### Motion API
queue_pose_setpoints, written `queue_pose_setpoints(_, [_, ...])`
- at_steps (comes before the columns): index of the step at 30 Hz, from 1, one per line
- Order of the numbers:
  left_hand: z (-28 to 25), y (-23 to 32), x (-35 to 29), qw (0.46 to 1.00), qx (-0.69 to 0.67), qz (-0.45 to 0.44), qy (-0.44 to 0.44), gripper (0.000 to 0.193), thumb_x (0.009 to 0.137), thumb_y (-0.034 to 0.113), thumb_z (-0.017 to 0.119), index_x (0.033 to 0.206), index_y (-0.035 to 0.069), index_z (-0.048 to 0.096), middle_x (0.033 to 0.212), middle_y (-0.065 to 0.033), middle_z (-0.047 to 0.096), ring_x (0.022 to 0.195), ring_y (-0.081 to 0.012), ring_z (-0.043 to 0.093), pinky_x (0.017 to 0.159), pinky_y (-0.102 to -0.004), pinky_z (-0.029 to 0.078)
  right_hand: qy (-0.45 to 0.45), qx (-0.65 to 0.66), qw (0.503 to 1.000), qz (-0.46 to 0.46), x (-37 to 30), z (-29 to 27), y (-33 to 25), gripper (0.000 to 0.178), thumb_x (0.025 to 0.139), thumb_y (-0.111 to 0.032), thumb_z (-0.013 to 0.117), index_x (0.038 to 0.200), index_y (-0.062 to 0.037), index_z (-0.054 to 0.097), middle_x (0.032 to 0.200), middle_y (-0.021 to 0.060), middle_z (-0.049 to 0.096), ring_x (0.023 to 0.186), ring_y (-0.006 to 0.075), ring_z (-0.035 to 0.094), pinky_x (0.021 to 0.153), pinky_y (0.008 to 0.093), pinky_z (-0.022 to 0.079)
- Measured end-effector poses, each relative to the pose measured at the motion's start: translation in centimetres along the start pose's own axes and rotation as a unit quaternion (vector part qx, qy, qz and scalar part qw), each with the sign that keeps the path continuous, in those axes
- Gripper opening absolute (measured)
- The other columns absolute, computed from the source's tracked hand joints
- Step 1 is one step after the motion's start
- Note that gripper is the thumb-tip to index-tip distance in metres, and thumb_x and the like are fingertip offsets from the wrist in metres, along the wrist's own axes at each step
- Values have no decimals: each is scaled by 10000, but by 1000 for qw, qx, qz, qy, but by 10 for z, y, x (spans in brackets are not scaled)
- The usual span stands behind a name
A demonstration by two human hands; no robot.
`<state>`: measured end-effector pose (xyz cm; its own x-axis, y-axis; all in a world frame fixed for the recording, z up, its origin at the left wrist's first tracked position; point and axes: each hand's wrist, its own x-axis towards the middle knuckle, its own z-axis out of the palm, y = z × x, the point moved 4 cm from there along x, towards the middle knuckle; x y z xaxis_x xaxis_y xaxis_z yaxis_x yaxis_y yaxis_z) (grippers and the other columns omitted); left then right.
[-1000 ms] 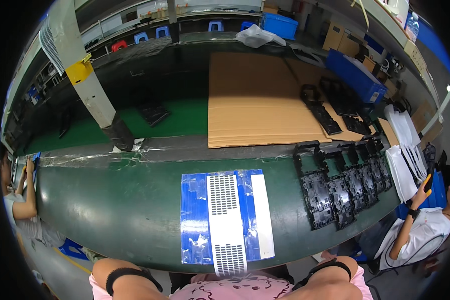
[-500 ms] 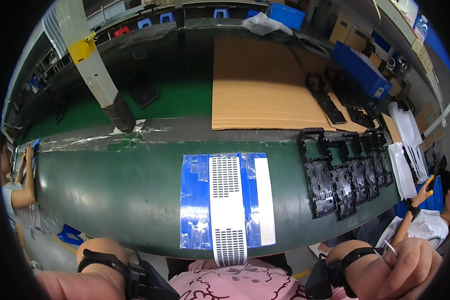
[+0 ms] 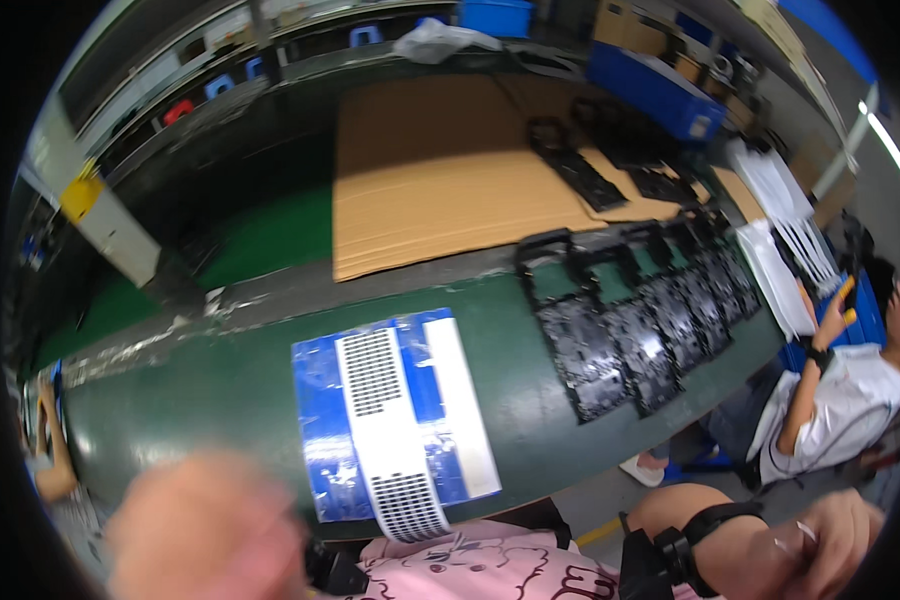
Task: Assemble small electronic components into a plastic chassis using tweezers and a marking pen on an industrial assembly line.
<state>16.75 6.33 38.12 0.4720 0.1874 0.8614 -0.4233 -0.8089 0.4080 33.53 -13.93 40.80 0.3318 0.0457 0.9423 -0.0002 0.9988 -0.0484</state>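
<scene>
fingers of the right hand [image 3: 838,545] are seen curled loosely at the lower right edge, and nothing can be made out in their grasp; those of the left hand [image 3: 202,530] are smeared by blur at the lower left, so how far they are spread cannot be told. both hands are held low, off the belt, with a black strap worn at the right wrist. the white perforated panel [image 3: 388,432] is found lying flat on the green conveyor belt [image 3: 200,400], just ahead of the hands, blue protective film [image 3: 322,420] showing on its face and nothing peeled or lifted, so the work on it is judged barely begun. its surface is smooth, with two grids of fine holes. glossy black moulded frames [image 3: 630,340] are overlapped in a row to the right, matte brown cardboard sheet [image 3: 440,170] laid beyond.
</scene>
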Motion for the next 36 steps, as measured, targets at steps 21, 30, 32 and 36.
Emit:
queue_pose_setpoints(21, [65,-162,-69,705,-451,-546,36,347,879,213,453,1168,26,409,788,-54,485,673,-136,474,596,-269,427,255,-268,784,498,-130,-105,-14,265,734,-108,662,881,99,583,898,230,577,671,247,628,574,297,538])
queue_pose_setpoints(30, [12,-166,-131,407,-773,-466,141,548,880,274,387,1294,-59,253,777,-88,409,645,-155,404,494,-252,405,242,-123,709,651,-182,-60,126,187,830,-60,555,974,59,566,918,177,612,860,210,600,795,299,475])
queue_pose_setpoints(32, [11,-171,-146,405,-779,-455,149,543,880,270,388,1293,-58,257,780,-90,409,642,-156,406,495,-253,405,215,-114,703,668,-192,-62,143,184,835,-64,553,977,52,568,922,170,612,868,208,597,800,299,473])
queue_pose_setpoints(36, [11,-171,-156,413,-779,-440,171,521,887,261,375,1287,-57,274,783,-101,419,632,-162,408,496,-257,404,167,-109,712,673,-202,-60,154,174,839,-58,550,984,35,572,920,149,615,877,195,591,804,296,473])
